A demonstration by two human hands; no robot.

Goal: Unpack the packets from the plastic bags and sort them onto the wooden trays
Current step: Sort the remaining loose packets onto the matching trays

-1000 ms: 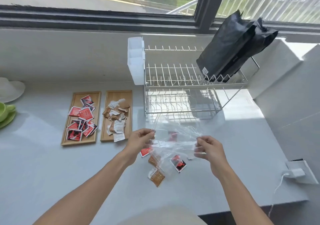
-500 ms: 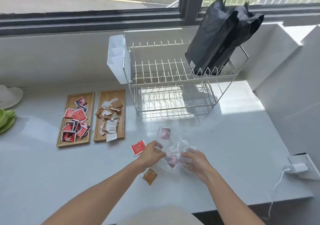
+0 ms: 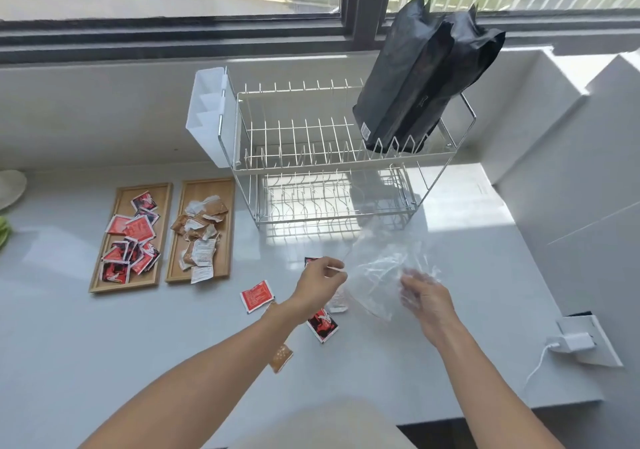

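A crumpled clear plastic bag [image 3: 379, 268] lies on the white counter in front of the rack. My left hand [image 3: 320, 284] pinches its left edge. My right hand [image 3: 424, 296] rests on its right side, fingers blurred. Loose packets lie around my left wrist: a red one [image 3: 255, 296], a red-and-black one [image 3: 322, 325], a brown one [image 3: 281, 358], and a pale one [image 3: 337, 301] at the bag's mouth. At the left stand two wooden trays: the left tray [image 3: 104, 268] holds red packets, the right tray [image 3: 227, 234] holds brown and white packets.
A two-tier wire dish rack [image 3: 332, 171] stands behind the bag, with two black pouches [image 3: 422, 85] on its top tier and a white plastic caddy [image 3: 207, 116] on its left side. A white plug and socket [image 3: 575, 341] sit at the right edge.
The bag came down from being held spread open in the air to the counter. More packets now lie on the counter beside my left wrist. My right hand moved to the right.
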